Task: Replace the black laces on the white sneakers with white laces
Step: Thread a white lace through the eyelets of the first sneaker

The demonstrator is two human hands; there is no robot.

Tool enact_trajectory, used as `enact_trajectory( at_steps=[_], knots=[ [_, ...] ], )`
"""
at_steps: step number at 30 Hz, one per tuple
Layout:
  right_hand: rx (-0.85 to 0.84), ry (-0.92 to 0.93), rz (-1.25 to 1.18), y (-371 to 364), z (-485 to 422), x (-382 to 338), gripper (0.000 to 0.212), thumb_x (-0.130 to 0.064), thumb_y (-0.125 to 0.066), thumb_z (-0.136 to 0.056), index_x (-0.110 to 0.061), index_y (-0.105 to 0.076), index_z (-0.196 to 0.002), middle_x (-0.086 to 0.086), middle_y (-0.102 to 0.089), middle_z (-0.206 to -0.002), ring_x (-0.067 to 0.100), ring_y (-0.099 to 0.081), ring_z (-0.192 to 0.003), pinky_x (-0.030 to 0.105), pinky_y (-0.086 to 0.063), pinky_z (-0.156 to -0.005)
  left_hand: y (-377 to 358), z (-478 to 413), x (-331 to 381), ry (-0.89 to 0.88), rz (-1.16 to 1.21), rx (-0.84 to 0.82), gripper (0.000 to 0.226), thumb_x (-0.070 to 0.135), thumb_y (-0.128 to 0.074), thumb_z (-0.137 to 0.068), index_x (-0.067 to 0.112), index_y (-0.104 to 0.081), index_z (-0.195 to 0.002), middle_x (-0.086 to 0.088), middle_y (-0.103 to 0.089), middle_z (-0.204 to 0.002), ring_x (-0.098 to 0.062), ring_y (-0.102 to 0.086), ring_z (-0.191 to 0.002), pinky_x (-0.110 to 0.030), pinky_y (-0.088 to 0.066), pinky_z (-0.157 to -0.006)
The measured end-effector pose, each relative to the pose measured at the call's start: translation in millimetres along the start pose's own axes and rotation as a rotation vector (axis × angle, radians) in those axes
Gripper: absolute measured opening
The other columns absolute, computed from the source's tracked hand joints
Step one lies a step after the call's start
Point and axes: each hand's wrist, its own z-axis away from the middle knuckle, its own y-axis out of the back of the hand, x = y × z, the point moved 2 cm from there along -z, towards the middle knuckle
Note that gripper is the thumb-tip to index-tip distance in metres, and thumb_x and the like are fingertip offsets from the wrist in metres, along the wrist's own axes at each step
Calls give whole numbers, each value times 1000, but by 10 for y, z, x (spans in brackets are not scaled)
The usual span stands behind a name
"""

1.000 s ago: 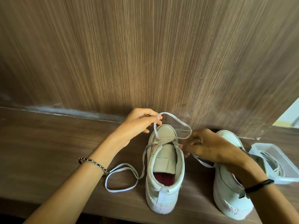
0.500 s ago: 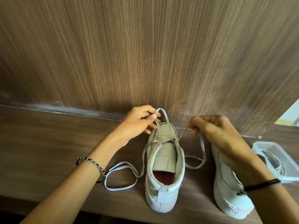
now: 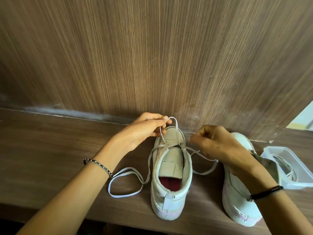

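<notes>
A white sneaker (image 3: 171,197) stands heel toward me on a wooden shelf, its tongue laid open. A white lace (image 3: 125,182) runs through its front eyelets and trails in loops on both sides. My left hand (image 3: 145,129) pinches a small loop of this lace above the toe. My right hand (image 3: 215,143) is curled beside the shoe's right edge and seems to grip the lace's right end; the contact is hidden. A second white sneaker (image 3: 237,197) stands to the right, partly under my right forearm.
A clear plastic container (image 3: 303,168) with a lace inside sits at the far right. A wooden wall (image 3: 152,56) rises just behind the shoes. The shelf's front edge (image 3: 50,212) runs close below the heels.
The loop over the toe has shrunk as lace was drawn through. My right hand rose from the eyelets toward the wall, then dropped back beside the shoe. My left hand kept its pinch.
</notes>
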Motion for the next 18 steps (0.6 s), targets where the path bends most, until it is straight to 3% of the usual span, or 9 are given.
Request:
enact_trajectory(
  at_steps=[3,7,10,14,18],
  knots=[
    [-109,-18,141,-27,-24,34,16,-36,-74,-89,-20,-74,-85,-5,-71,-73,10,-63,-70,33,-53,-69,-2,3,17,7,14,5,25,25,-59,-103,6,-75,-106,-2,-59,-86,-14,-60,-82,-39,-57,-95],
    [-253,48,210,-17,23,-14,8,-27,-71,-92,-25,-78,-88,-13,-76,-74,-3,-68,-74,12,-46,-72,13,4,15,12,9,18,26,29,-62,-101,8,-77,-102,1,-61,-81,-12,-61,-83,-41,-57,-97],
    [-197,90,280,20,26,-34,14,-27,-72,-89,-25,-77,-77,-10,-74,-69,0,-67,-69,9,-48,-64,25,-3,9,13,-17,12,28,32,-63,-100,8,-77,-103,-1,-60,-83,-13,-62,-84,-44,-57,-99],
    [-31,61,385,49,9,4,34,-41,-63,-83,-13,-64,-65,0,-68,-63,9,-60,-58,22,-49,-56,33,-10,-5,8,-37,-6,37,34,-64,-99,-1,-73,-107,4,-62,-77,-11,-62,-82,-47,-55,-100],
    [31,122,398,22,3,27,36,-32,-65,-87,-5,-52,-65,-2,-53,-56,14,-48,-55,17,-41,-50,25,-14,-26,5,-84,-24,47,38,-64,-99,-7,-68,-111,15,-65,-68,-8,-64,-82,-48,-54,-101]
  ],
)
